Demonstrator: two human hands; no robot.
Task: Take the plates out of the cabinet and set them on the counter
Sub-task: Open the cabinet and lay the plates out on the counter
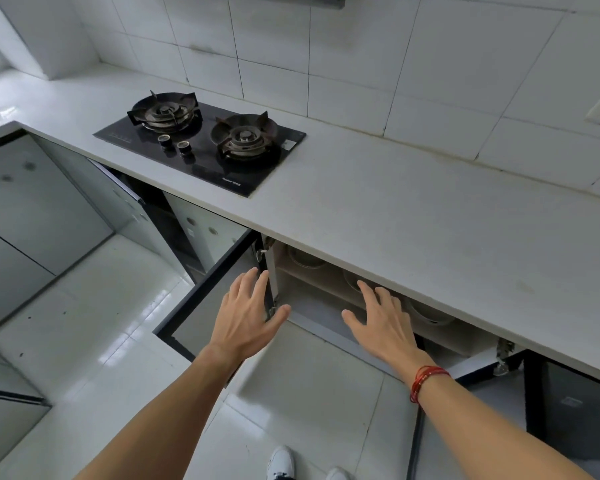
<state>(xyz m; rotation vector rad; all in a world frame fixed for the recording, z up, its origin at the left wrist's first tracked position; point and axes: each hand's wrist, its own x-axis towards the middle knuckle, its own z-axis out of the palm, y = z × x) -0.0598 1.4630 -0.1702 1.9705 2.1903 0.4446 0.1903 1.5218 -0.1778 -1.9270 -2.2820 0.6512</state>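
Both hands are out in front of the open cabinet [317,308] at the lower middle of the frame, and neither holds anything. The left hand [248,313] has its fingers spread beside the hinge edge of the left door [205,306]. The right hand [383,318] is also spread, fingertips pointing in at the shelf.

The plates [430,315] sit on that shelf, tucked right under the lip of the counter [413,220]. Only pale curved rims show, so I can't tell how many there are or how they are stacked.

That is my main worry. The overhang hides most of them, so any grip would be half blind, and a rim drawn out and lifted too soon could knock the counter's underside. A whole stack taken at once might slip, and the tiled floor below, where the person's shoes are, would not forgive it. The left fingers are close enough to the hinge to get nipped if the door swings. The right door [575,410], lower right, also stands out where a leg could catch it.
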